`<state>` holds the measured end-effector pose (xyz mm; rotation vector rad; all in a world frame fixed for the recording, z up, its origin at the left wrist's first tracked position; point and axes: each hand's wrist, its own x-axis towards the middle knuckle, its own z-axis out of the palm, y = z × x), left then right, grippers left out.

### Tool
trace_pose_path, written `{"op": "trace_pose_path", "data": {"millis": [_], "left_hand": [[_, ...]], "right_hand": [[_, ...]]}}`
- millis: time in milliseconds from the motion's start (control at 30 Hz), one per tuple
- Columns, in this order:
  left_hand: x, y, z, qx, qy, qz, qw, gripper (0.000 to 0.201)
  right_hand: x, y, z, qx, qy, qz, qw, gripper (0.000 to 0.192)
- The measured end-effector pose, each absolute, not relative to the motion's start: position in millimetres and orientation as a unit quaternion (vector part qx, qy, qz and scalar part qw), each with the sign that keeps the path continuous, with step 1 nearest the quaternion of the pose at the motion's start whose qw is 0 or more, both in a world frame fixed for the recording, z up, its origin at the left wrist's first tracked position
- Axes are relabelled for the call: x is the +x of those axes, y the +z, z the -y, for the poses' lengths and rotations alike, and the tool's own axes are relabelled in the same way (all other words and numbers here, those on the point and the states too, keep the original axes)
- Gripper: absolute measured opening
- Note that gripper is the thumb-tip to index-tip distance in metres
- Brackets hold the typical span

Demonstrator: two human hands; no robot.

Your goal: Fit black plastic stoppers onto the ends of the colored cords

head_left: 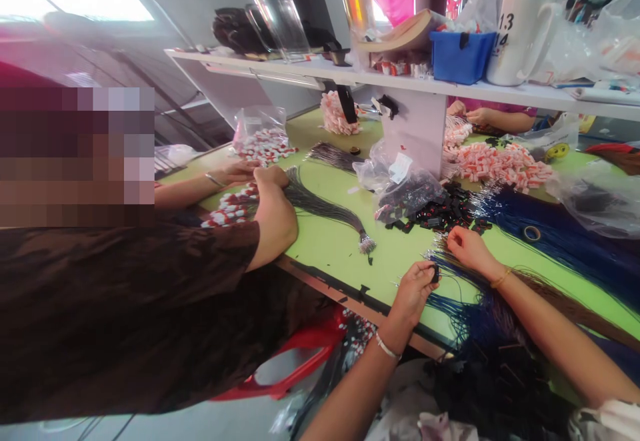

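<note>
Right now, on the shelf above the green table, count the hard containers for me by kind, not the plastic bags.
Clear jar: 1
Amber-tinted jar: 1
Blue bin: 1
White jug: 1
Total: 4

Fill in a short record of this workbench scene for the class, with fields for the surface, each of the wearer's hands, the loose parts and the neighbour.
Surface: green table
Left hand: pinches a small black clip
Right hand: fingers on blue cords
Loose parts: black clips, red-and-white pieces
Neighbour: co-worker's hand on grey cord bundle
</note>
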<state>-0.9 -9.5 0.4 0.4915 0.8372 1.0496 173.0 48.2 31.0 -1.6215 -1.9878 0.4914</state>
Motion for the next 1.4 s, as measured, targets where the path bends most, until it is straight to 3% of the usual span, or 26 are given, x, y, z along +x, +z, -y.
{"op": "trace_pose_path", "data": {"millis": [167,367,833,1167,1400], "left_hand": [[-1,0,10,0.218,0.485,-0.379,0.758,0.034],[-1,-2,9,0.216,0.488,-0.365,0.763,0.032],[-3,-7,8,0.220,0.483,-0.345,0.774,0.028],[-1,-4,9,0.239,0.477,-0.378,0.757,0.031],[1,-1,9,0.223,0.483,-0.386,0.754,0.034]], "right_hand": [[159,28,-47,-0.560,0.264,0.713,0.330,0.011],[159,24,-19,-0.547,0.338,0.689,0.335,0.008],[157,29,7,-0.509,0.198,0.779,0.309,0.005],[155,20,7,-0.447,0.037,0.869,0.208,0.015],[156,25,7,-0.476,0.140,0.831,0.252,0.010]]}}
